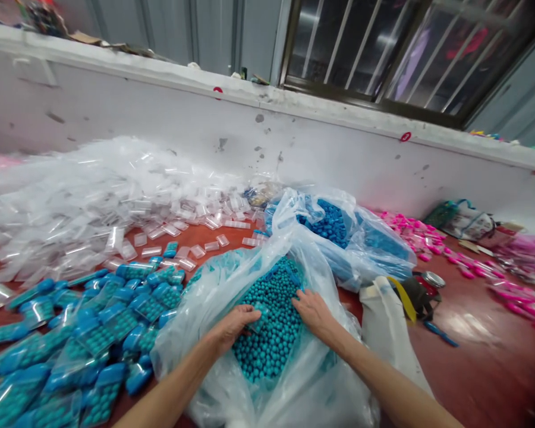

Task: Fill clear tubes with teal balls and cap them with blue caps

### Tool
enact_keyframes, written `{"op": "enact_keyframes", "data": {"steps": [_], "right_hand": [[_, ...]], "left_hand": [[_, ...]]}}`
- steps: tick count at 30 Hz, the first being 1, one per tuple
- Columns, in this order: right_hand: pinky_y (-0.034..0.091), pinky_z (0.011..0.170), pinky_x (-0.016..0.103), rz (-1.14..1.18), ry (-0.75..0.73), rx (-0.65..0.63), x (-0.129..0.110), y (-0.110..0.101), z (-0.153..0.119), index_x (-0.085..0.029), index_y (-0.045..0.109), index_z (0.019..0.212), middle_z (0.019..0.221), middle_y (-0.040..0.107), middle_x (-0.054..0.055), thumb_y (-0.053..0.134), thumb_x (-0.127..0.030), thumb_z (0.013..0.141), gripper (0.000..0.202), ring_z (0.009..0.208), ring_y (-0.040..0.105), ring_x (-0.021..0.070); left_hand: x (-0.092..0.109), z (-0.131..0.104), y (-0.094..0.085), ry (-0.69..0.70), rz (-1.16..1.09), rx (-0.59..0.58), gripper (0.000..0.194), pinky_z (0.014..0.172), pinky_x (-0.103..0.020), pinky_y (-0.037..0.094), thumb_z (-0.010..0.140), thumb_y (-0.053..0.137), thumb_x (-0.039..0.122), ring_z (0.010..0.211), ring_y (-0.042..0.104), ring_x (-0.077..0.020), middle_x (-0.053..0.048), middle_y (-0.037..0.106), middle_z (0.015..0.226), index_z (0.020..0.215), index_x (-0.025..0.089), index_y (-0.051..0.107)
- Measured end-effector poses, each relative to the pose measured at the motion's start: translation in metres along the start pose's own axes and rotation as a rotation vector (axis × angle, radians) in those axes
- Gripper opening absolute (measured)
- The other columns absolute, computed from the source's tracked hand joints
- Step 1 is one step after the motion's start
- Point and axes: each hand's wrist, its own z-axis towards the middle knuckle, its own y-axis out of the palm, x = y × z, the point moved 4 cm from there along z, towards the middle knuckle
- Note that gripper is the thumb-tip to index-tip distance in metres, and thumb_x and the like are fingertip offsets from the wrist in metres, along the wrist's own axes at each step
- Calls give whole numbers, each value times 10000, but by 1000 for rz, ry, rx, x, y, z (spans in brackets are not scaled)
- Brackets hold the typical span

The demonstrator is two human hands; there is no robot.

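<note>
A large clear plastic bag (218,279) stands wide at the top, with a heap of small turquoise beads (267,351) inside. Between the thumb and fingers of my left hand (234,324) is a small clear plastic box (261,318), tilted just above the beads; turquoise shows through it. My right hand (314,312) rests at the heap's right side, its fingertips touching the beads and its thumb hidden. Nothing shows in its loosely bent fingers. Left of the bag lies a pile of bead-filled boxes with blue lids (111,321).
Many empty clear boxes (129,196) are heaped along the wall at the left. Behind the bead bag stands another bag of blue caps (327,223). Pink pieces (421,235), a white cloth-like piece (387,327) and a dark pouch (421,297) lie on the red table (477,362) to the right.
</note>
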Motion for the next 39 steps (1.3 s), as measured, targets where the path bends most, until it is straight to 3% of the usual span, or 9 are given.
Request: {"op": "enact_keyframes", "data": {"steps": [4,8,11,17,23,27,32,36,39], "right_hand": [[378,670,335,-26,38,-56,2,9,8,-142,628,820,883,597,133,390,-30,826,263,804,545,237],[384,733,346,31,37,-3,-6,-2,14,-118,607,895,915,602,143,420,-80,832,201,879,544,254],[409,757,308,348,10,2,-18,-15,16,-112,575,1004,909,629,110,438,-176,856,212,867,570,217],[441,758,270,956,-131,-59,-48,-27,9,-185,578,1105,883,651,22,378,-242,863,319,780,586,151],[440,512,215,1323,94,-3,-55,-16,6,-166,661,816,556,554,-25,454,-333,806,266,507,520,118],[429,480,213,1300,166,132,-57,-14,3,-172,655,746,532,534,-19,414,-380,833,330,472,516,114],[479,522,259,1363,103,3,-60,-11,-3,-182,634,992,680,624,13,426,-302,814,299,575,584,154],[460,802,328,1104,21,275,-54,-26,-11,-190,651,982,909,663,51,491,-236,792,252,840,602,191],[435,860,329,1109,1,319,-52,-28,-13,-208,656,982,953,663,43,510,-214,786,245,910,591,192]], "left_hand": [[-7,-6,-4,-83,67,41,373,464,-221,230,614,606,503,487,491,-104,-1,585,606,677,146,519],[-8,-9,-3,-57,-19,-12,351,505,-214,281,628,610,474,563,542,-119,9,583,637,739,163,492],[-4,-6,0,33,28,-22,310,547,-220,302,655,580,451,611,517,-114,28,547,645,743,166,493],[5,-3,0,342,375,190,188,557,-217,322,644,530,322,584,418,-95,68,400,554,611,184,408],[-8,-8,15,177,204,14,366,348,-176,283,718,476,480,357,459,-64,71,514,611,929,191,403],[-9,-11,19,210,14,-8,525,321,-155,260,716,517,541,326,441,-47,60,537,606,1065,175,378],[-8,-16,19,211,-78,-69,561,316,-148,269,711,562,525,320,422,-38,54,538,591,1108,163,400],[-8,-20,20,199,-92,-58,646,313,-146,256,716,558,513,312,424,-48,56,541,566,1211,161,339],[-9,-21,20,192,-128,-58,701,325,-148,273,717,556,509,326,437,-53,48,553,580,1267,168,288]]}}
